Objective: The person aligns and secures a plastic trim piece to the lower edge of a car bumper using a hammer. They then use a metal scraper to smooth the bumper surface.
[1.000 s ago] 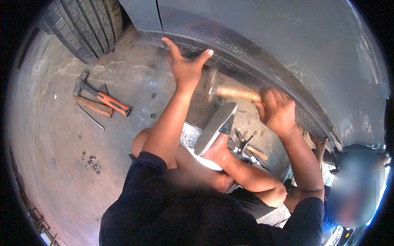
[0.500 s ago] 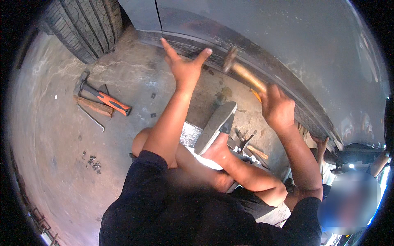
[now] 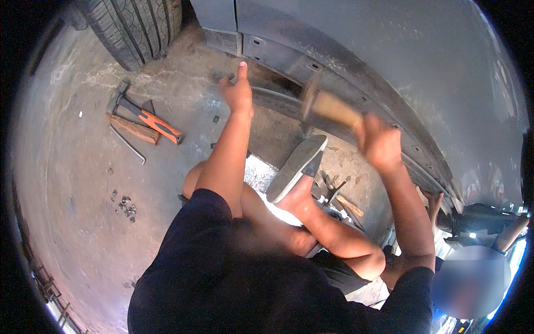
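Note:
My left hand [image 3: 238,96] is beside the near end of a long dark sill trim strip [image 3: 277,102]. Its thumb points up and its other fingers, partly curled, stand apart from the thumb; I see nothing clearly held. At this end the strip hangs away from the lower edge of the grey car body [image 3: 356,42], baring a ledge with clip holes [image 3: 314,66]. My right hand [image 3: 380,142] is wrapped round the wooden handle of a hammer [image 3: 334,108]. Motion blurs the hammer, whose head is over the strip; contact cannot be made out.
A tyre [image 3: 136,30] stands at upper left. On the concrete floor lie an orange-and-black-handled hammer [image 3: 158,125], a wood block [image 3: 133,129], a bent metal rod [image 3: 128,145] and several small dark clips [image 3: 127,209]. My sandalled foot [image 3: 297,167] is below the strip. Another person [image 3: 470,284] is at right.
The strip's left end has come away from the car body and dropped toward me. My left hand has moved slightly down, its fingers less spread. The hammer stays in my right hand, more blurred.

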Available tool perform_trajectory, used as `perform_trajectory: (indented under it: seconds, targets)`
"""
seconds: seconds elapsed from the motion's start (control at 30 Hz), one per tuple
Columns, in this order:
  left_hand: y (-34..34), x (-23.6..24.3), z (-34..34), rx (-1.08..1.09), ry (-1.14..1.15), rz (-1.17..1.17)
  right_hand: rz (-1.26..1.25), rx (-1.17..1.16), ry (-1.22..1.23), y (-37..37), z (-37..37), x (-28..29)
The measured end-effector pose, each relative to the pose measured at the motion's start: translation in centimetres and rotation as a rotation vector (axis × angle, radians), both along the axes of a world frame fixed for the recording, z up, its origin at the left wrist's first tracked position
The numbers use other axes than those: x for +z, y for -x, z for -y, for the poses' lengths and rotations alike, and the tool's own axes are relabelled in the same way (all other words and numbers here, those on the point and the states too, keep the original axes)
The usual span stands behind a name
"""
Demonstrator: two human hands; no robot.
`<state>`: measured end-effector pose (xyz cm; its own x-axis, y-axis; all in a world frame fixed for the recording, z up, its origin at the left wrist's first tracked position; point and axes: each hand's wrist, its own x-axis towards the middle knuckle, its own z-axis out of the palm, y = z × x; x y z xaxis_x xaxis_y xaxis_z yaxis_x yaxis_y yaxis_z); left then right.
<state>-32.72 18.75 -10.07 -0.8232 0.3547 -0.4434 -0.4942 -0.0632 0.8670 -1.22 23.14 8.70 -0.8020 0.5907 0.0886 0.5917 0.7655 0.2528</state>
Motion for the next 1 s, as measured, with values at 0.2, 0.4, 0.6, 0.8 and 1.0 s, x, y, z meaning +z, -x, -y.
perform_trajectory:
  seconds: [0.2,0.4,0.6,0.8,1.0]
  targets:
    - [0.8,-2.8,-0.6,0.0,0.001,0.009,-0.082,0.236,0.111,2.1,2.6,1.7]
    - [0.1,-3.8,-1.1,-0.038,0.027,-0.076,-0.015,-0.244,-0.015,0.8,-1.2,1.0]
    - [-0.7,-4.5,-0.9,0.101,0.337,-0.677,0.025,0.508,0.088,2.5,2.9,2.2]
    - [-0.8,3.6,-0.9,0.021,0.118,-1.184,-0.028,-0.068,-0.056,0.5,-0.7,1.0]
    - [-0.3,3.2,-2.1,-0.039,0.08,-0.895,-0.051,0.591,-0.032,-0.3,0.8,1.9]
